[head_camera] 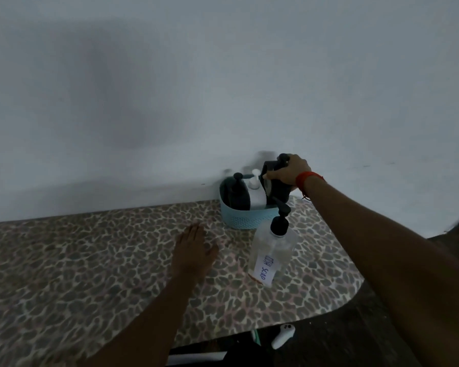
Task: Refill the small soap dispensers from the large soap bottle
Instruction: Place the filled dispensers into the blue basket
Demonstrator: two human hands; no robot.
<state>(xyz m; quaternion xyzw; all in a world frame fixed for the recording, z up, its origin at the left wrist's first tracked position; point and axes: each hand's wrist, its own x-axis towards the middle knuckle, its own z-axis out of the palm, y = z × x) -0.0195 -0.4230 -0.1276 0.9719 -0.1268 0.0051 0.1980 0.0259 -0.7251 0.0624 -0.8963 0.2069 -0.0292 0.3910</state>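
Leopard-print table (90, 260), plain grey wall (170, 88)

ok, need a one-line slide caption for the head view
Right hand grips a dark pump bottle in the blue basket; left hand rests flat beside the clear dish-soap dispenser.
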